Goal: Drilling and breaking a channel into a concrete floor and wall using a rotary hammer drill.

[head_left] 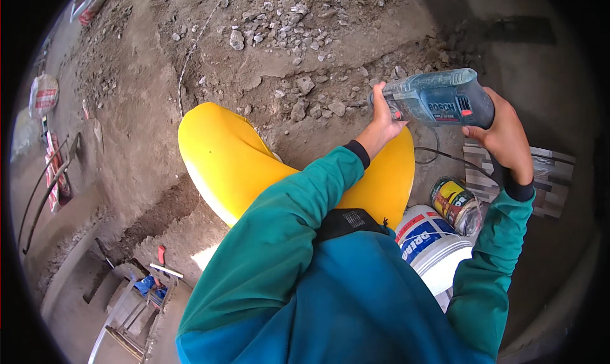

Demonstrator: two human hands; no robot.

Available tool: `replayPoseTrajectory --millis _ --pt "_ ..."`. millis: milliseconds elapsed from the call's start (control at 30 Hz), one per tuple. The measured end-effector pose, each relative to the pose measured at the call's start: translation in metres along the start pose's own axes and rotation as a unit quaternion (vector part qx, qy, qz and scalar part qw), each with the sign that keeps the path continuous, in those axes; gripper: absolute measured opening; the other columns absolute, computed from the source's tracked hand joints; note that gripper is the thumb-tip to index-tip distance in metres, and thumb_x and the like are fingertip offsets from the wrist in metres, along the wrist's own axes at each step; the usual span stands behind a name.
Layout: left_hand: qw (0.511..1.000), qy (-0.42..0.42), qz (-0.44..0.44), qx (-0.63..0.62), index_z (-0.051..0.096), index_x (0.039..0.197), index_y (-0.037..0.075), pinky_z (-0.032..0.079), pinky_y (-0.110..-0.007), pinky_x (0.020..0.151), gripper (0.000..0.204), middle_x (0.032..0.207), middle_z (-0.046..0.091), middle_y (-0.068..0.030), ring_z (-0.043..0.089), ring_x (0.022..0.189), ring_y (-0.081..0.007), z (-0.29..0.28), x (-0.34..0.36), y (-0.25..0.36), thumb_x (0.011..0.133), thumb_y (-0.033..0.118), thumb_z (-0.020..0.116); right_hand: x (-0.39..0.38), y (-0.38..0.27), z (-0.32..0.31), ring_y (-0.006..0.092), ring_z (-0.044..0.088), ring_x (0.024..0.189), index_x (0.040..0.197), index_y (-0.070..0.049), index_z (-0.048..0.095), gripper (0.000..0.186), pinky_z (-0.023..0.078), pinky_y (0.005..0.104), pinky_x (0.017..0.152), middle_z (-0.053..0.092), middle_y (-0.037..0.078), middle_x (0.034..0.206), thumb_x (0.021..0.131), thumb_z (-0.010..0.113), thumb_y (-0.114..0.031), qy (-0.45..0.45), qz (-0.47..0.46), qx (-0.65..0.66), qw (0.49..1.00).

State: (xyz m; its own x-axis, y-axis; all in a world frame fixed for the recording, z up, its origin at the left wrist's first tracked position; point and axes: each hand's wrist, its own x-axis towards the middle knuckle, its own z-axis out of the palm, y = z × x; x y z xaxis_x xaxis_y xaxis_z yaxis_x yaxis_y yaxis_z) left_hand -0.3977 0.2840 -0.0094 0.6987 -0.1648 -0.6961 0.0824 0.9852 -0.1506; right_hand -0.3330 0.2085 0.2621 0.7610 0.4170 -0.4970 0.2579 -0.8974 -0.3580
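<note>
A dusty blue rotary hammer drill is held sideways above my right knee, its front end to the left. My left hand is closed on the front part of the drill. My right hand wraps round its rear end, where the handle is mostly hidden by the hand and housing. I cannot make out a bit at the front. Broken stones and dirt lie on the ground beyond the drill. A dark power cord runs under it toward my right forearm.
Beside my right leg stand a white bucket and a yellow-and-black can. A striped panel lies behind them. A rubble heap covers the far ground. To the left are sacks, bent dark hoses and a red-handled tool.
</note>
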Motion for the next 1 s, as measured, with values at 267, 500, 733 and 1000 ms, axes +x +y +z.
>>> replayPoseTrajectory --millis 267,500,733,1000 --pt "0.998 -0.034 0.000 -0.051 0.061 0.112 0.007 0.041 -0.050 0.098 0.064 0.115 0.064 -0.0127 0.059 0.107 -0.0316 -0.068 -0.003 0.002 0.078 0.061 0.048 -0.057 0.009 0.080 0.0465 0.059 0.097 0.124 0.000 0.051 0.060 0.049 0.0405 0.084 0.063 0.028 0.096 0.066 0.068 -0.002 0.037 -0.147 -0.007 0.988" --pt "0.999 -0.018 0.025 -0.044 0.057 0.112 0.010 0.048 -0.044 0.086 0.059 0.111 0.062 -0.0098 0.059 0.099 -0.0270 -0.048 -0.069 0.011 0.076 0.057 0.057 -0.110 -0.044 0.053 0.0319 0.068 0.096 0.123 0.003 0.052 0.056 0.048 0.0336 0.086 0.067 0.022 0.098 0.068 0.063 0.001 0.060 -0.142 0.026 0.988" --pt "0.981 -0.098 0.167 -0.011 0.057 0.117 0.008 0.038 -0.053 0.100 0.061 0.115 0.062 -0.0131 0.056 0.108 -0.0299 -0.044 -0.132 0.116 0.083 0.057 0.046 -0.067 -0.087 0.065 0.0288 0.067 0.094 0.124 0.004 0.051 0.058 0.047 0.0323 0.087 0.067 0.020 0.098 0.068 0.065 -0.001 0.024 -0.239 0.077 0.968" --pt "0.939 -0.018 0.343 0.003 0.047 0.131 0.006 0.039 -0.054 0.102 0.089 0.135 0.045 -0.0191 0.048 0.120 -0.0344 -0.075 -0.133 0.233 0.079 0.079 0.042 0.064 -0.204 0.123 0.0422 0.061 0.095 0.117 0.001 0.056 0.053 0.049 0.0452 0.082 0.064 0.026 0.098 0.065 0.066 -0.007 0.035 -0.446 -0.061 0.892"
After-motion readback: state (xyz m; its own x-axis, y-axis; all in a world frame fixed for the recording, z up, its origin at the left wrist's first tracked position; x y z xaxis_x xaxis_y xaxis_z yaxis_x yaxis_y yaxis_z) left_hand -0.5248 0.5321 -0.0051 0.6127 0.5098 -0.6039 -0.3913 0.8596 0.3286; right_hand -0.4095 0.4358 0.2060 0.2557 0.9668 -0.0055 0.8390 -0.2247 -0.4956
